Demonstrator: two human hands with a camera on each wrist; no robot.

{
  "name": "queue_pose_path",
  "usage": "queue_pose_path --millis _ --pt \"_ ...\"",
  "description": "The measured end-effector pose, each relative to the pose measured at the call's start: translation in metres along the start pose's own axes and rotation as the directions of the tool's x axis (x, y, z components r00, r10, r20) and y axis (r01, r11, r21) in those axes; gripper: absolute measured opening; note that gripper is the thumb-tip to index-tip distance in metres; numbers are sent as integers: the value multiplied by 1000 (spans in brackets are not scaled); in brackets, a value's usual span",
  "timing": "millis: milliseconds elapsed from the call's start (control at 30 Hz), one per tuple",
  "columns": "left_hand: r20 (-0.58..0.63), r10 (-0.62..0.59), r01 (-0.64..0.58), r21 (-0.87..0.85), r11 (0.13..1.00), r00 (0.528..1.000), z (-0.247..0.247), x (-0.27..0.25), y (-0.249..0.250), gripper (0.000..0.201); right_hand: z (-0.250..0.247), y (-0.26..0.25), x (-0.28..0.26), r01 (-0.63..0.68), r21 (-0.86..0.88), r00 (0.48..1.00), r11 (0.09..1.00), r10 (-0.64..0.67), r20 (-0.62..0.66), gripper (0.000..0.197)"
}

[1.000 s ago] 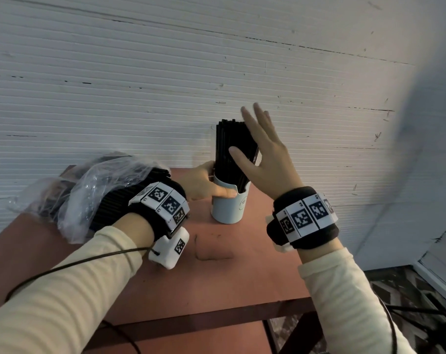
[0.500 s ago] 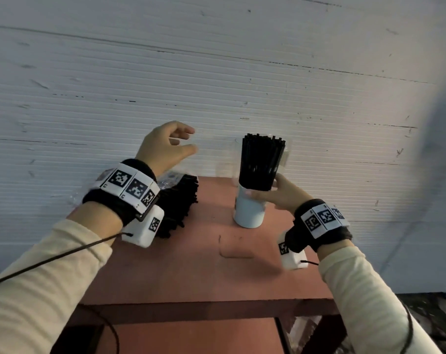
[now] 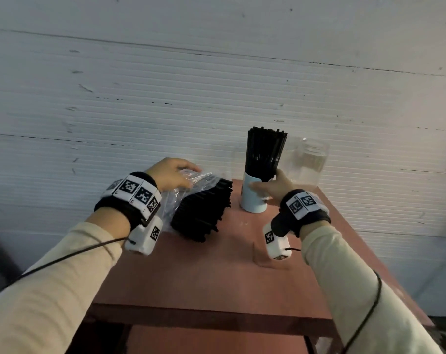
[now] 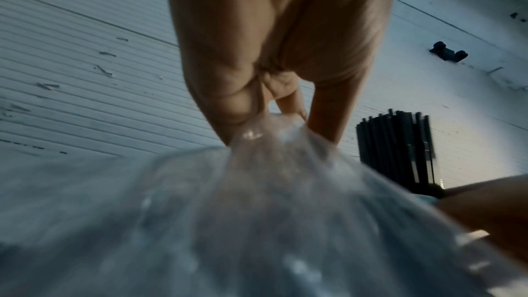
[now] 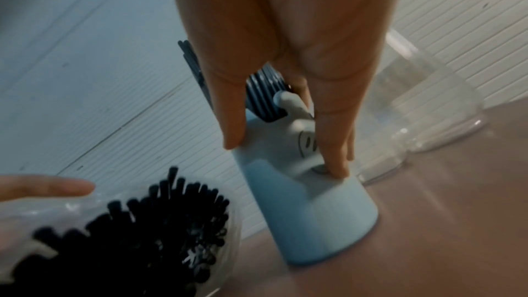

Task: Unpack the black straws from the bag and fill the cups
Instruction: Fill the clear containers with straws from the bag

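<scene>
1. Head view shows the left hand (image 3: 169, 175) resting on the clear plastic bag (image 3: 191, 182), which lies on the red counter (image 3: 204, 272) with black straws (image 3: 204, 213) spilling from its open end toward the person.
2. Left wrist view shows its fingers (image 4: 228, 103) and thumb pinching a gathered fold of the film.
3. Right hand (image 3: 273, 186) wraps the pale blue cup (image 3: 252, 200), thumb on one side and fingers (image 5: 334, 143) on the other, just below the rim.
4. That cup stands upright beside the bag, packed with a bundle of straws (image 3: 265, 154) rising well above it.
5. A clear glass jar (image 3: 310, 162) stands just behind and to the right, apparently without straws.
6. Handling, as a judgement: the straws are light, stiff and smooth, so they will slide and scatter; take a bunch around its middle.
7. The film is thin, soft and slippery; a pinch at the closed end should let the straws slide out.
8. The filled cup looks top-heavy, so holding it low on the body seems wise.
</scene>
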State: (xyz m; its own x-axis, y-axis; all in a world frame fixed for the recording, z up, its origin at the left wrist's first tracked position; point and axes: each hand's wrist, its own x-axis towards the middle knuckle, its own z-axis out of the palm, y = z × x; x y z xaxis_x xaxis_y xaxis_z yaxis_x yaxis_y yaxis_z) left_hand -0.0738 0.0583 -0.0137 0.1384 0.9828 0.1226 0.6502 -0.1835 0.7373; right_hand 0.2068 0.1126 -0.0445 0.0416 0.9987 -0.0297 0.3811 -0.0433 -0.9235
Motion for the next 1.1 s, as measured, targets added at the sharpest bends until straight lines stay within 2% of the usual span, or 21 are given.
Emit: queue_pose_path --millis 133,267,467,600,667,767,900,1000,1100 --pt "-7 0 0 1 1000 1000 2 12 -5 45 28 -6 29 58 -71 992 996 -65 -108 73" --pt "-20 -8 8 -28 1000 1000 0 19 -6 43 43 -10 53 74 -51 986 996 -81 -148 70" --pt "-8 -5 5 -41 999 1000 0 24 -4 43 41 -17 62 112 -62 989 992 -118 -95 74" --pt "-13 -13 12 -39 999 1000 0 26 -5 42 21 -19 44 113 -240 994 964 -112 17 78" --pt "-10 -10 9 -37 999 1000 1 27 -5 42 5 -18 33 104 -305 991 947 -123 -46 87" --pt "-16 -4 4 -31 1000 1000 4 29 -3 42 -12 -19 27 87 -330 962 940 -165 -216 89" --pt "-28 -1 1 -21 1000 1000 9 34 2 41 -14 -19 40 -10 -260 932 966 -85 -353 102" --pt "-28 2 -3 -29 1000 1000 12 36 4 41 -7 -18 52 -116 -211 926 971 28 -377 109" --pt "-21 -3 3 -35 999 1000 12 37 6 40 0 -26 56 -203 -181 914 962 119 -389 107"
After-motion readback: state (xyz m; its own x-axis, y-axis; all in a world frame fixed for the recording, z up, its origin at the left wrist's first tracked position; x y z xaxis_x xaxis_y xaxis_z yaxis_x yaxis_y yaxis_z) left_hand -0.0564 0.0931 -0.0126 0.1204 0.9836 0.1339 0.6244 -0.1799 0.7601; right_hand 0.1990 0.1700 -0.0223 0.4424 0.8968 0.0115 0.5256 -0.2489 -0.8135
